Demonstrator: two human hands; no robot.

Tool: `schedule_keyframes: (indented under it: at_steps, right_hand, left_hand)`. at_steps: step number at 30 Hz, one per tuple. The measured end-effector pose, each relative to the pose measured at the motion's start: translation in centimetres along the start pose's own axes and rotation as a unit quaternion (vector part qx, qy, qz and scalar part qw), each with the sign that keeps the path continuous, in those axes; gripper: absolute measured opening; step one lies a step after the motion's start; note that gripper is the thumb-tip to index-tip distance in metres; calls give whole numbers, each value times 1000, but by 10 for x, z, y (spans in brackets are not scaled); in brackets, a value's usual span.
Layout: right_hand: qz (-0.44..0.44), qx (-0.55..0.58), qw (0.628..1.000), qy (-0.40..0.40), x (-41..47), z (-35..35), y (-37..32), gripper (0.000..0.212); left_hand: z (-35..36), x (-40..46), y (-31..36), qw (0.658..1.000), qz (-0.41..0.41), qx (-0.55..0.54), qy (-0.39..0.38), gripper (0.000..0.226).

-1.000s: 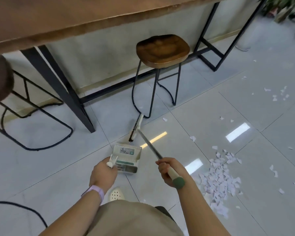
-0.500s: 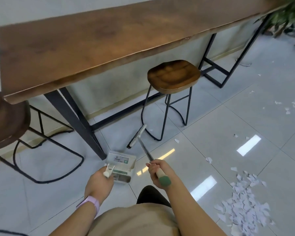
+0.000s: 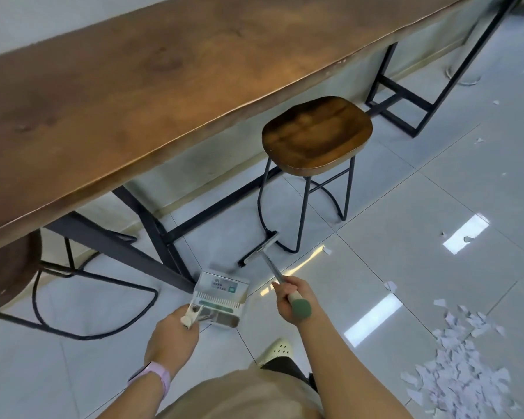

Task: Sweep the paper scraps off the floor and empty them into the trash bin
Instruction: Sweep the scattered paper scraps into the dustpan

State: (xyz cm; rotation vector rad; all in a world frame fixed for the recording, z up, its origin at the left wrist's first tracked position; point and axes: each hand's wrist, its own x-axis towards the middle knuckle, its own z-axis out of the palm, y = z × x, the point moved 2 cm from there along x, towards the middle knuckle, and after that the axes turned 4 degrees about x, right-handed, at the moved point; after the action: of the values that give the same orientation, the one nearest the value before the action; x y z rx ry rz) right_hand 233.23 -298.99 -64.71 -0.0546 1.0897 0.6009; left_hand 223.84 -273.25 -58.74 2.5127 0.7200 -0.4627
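The left hand (image 3: pixel 171 334) grips the handle of the dustpan (image 3: pixel 221 299), and the right hand (image 3: pixel 295 299) is wrapped round the broom (image 3: pixel 268 258) handle, its head near the stool (image 3: pixel 315 134) by the table (image 3: pixel 133 86). The scraps (image 3: pixel 457 376) lie heaped on the floor (image 3: pixel 406 267) well to the right, with strays farther off. By the look of it, sweeping has barely begun: the dustpan seems empty, and no bin is in view.

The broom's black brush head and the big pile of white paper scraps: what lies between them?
In the head view, glossy grey floor tiles with two stray scraps.
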Motion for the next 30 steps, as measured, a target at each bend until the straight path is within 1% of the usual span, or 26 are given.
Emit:
schedule_keyframes:
  at_steps: [3,4,7,8,9,11,12,17,21,23,25,27,30]
  right_hand:
    - [-46,-23,998,41,-1,0,-14,25]
    - [-42,-41,997,40,-6,-6,-13,20]
    - [22,-92,994,48,-32,-25,6,4]
    - [30,-127,990,61,-42,-30,13,5]
    - [24,-170,982,81,-53,-35,17,12]
    - [-12,-240,963,118,-73,-44,15,22]
    - [-21,-252,959,130,-83,-50,11,23]
    - [-46,-234,955,177,-142,-95,-8,7]
    - [-56,-177,966,182,-182,-125,-3,17]
    - [-71,-140,973,169,-186,-130,-1,17]
    - [-93,-111,978,151,-180,-126,-3,16]
    - [-114,-85,983,120,-171,-114,-9,17]
    - [-123,-44,989,63,-155,-88,-22,23]
  left_hand:
    - [5,18,11,1000,2,-12,-12,11]
    - [7,22,14,1000,4,-14,-18,10]
    - [13,29,22,999,10,-12,-45,10]
    - [15,32,25,998,13,-13,-54,12]
    - [17,34,30,998,18,-13,-63,14]
    - [22,44,42,996,36,-6,-85,15]
    - [26,49,48,994,48,1,-97,16]
    - [53,59,78,982,110,46,-149,11]
    - [64,66,98,979,127,32,-157,14]
    - [67,72,110,979,133,24,-153,16]
    - [71,75,120,981,125,13,-149,12]
    - [72,75,127,984,109,-9,-142,8]
    - [65,74,132,984,112,-36,-132,11]
